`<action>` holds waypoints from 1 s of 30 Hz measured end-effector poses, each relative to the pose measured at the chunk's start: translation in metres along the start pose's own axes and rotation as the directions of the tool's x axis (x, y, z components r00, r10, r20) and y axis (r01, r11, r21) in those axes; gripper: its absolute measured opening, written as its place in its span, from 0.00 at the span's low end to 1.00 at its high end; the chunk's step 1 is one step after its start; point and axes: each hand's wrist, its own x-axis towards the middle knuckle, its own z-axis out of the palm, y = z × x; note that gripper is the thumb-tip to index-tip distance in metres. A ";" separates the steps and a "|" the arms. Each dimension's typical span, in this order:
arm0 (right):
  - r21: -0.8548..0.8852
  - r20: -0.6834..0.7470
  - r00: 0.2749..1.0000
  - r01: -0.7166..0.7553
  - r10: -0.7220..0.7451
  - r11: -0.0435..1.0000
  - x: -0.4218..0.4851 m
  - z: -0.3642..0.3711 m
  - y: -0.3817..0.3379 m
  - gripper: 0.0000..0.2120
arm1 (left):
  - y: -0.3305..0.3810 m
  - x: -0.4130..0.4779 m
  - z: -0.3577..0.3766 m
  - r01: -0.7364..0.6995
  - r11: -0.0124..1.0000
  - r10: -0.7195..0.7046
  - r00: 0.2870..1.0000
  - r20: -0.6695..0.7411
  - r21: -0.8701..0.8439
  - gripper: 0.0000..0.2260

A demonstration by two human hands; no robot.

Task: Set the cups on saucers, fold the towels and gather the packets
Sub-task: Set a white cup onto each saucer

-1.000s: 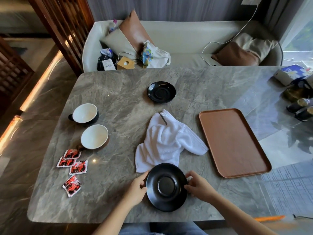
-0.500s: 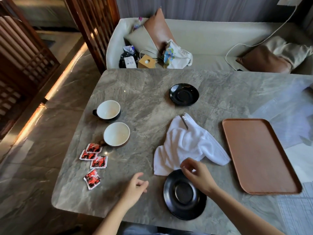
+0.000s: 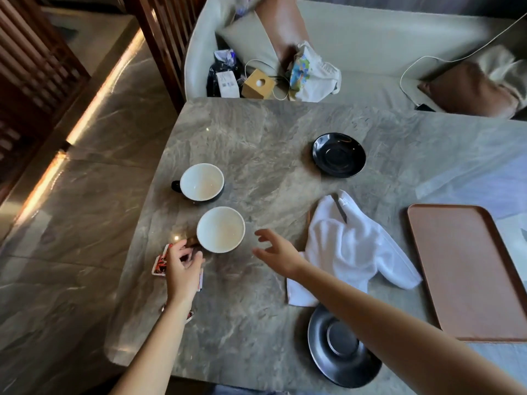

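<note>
Reaching across the marble tabletop (image 3: 256,132), I have both hands out toward the nearer cup (image 3: 221,229). My left hand (image 3: 182,266) has its fingers (image 3: 188,253) loosely curled and holding nothing, right at the cup's brown handle, though whether they touch it I cannot tell; it lies over the red packets (image 3: 159,263). My right hand (image 3: 275,250) is spread open and empty, just beside the cup on its other side. Behind that cup stands a black cup (image 3: 202,181), white inside, its handle pointing left. A crumpled white towel (image 3: 353,249) lies right of my right hand. One black saucer (image 3: 343,344) sits near the front edge, partly under my forearm, and another (image 3: 338,154) lies farther back. A brown tray (image 3: 467,269) lies on the right.
</note>
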 end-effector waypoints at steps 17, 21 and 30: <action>0.368 0.158 0.969 -0.236 0.190 0.900 0.052 0.017 -0.032 0.23 | 0.007 0.065 -0.025 -0.186 0.940 0.060 0.915 0.400 0.286 0.08; 0.397 0.095 0.976 -0.216 0.194 0.892 0.046 0.017 -0.027 0.23 | 0.008 0.070 -0.029 -0.116 0.937 -0.073 0.857 0.510 0.329 0.06; 0.512 -0.030 0.978 -0.161 0.205 0.844 0.004 -0.054 -0.016 0.18 | 0.085 0.044 0.023 -0.112 0.982 -0.033 0.685 0.728 0.150 0.03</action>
